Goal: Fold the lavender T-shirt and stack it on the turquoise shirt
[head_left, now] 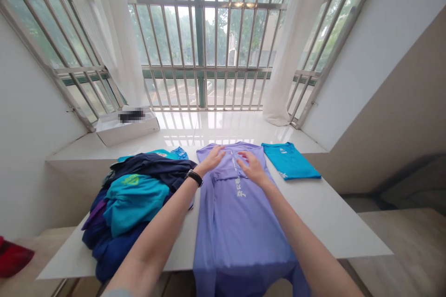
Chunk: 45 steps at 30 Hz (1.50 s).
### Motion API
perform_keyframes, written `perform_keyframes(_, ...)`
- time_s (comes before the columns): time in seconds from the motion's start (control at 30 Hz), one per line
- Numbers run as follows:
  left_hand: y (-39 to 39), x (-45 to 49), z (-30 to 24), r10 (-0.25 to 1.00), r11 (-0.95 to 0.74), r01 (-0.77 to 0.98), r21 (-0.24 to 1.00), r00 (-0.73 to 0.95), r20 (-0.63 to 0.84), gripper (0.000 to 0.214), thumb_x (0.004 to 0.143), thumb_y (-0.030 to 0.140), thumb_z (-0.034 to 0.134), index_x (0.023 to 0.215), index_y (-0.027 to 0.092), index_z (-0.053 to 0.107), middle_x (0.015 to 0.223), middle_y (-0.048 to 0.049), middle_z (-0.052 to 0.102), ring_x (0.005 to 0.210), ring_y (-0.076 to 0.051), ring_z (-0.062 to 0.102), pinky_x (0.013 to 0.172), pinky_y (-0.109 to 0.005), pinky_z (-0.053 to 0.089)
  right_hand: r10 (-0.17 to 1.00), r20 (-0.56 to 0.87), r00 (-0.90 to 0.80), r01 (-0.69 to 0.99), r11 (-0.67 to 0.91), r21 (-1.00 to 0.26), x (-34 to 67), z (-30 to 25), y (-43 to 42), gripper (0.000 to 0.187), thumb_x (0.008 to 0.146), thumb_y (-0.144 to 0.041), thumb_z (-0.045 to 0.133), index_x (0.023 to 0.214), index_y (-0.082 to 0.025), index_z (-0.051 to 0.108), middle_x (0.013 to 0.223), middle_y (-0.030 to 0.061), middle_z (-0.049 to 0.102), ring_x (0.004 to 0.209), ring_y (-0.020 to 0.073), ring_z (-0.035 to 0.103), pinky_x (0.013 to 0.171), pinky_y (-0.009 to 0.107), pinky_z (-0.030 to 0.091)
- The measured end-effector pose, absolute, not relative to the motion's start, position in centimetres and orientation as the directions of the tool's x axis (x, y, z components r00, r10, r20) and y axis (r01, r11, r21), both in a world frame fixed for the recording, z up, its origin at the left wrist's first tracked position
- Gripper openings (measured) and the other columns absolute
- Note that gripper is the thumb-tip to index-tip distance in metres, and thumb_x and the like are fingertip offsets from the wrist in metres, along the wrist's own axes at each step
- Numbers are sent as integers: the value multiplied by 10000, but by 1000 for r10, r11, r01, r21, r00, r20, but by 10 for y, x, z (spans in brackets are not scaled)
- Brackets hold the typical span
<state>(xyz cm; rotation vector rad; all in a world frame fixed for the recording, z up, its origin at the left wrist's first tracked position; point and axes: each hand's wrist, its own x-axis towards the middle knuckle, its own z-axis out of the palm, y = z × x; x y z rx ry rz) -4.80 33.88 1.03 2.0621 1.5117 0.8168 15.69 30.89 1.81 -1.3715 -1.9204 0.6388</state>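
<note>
Lavender fabric fills the middle of the head view: a lavender shirt (237, 222) lies spread lengthwise on a white table (324, 222), its lower part running past the near edge. The left hand (211, 158) and right hand (251, 168) both rest flat on the shirt's upper part, apart from each other and clamped on nothing, with the fingers pointing inward toward the collar. A black watch (194, 177) circles the left wrist. White vertical lettering (239, 181) runs down the shirt just below the hands.

Just beside the left hand sits a heap of clothes (134, 209) in navy, teal and purple, its edge against the shirt. Near the right hand, a folded teal shirt (290, 161) lies flat at the table's far side, just beside the lavender shoulder.

Beyond the table stretches a glossy white sill (212, 125), holding a white box (127, 132) with a pixelated dark object (131, 115) on top. Behind it, a barred window (205, 41) shows trees, framed by sheer white curtains (121, 41). A red cloth (14, 256) lies low at the left edge of the view.
</note>
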Motion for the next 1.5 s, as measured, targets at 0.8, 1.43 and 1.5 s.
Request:
perform_keyframes(0.8,-41,-96,-68,994,70,288,955,-106,-41,401,887,520,601,1107,192,674,1141,-107,707,1081,-268,649,956,-372,504,962,-43,-270,-102,-73,-992,81,-78,5,430,814,-534,675,1035,-166,680,926,61,728,935,257,654,871,362,510)
perform_keyframes(1.43,-4,-56,-98,990,123,-85,989,-58,-128,476,759,567,737,986,150,699,1028,-115,751,1004,-284,692,925,-384,531,794,-305,-527,182,-245,-952,110,-139,9,322,673,-344,724,934,-157,714,864,58,747,840,277,686,796,426,533)
perform_keyframes(1.5,4,-57,-110,992,113,-57,992,-57,-117,495,716,569,757,962,145,692,985,-122,754,959,-285,703,893,-383,538,819,-287,-497,212,-207,-955,103,-146,27,290,647,-289,708,914,-176,719,901,65,753,907,301,678,854,458,519)
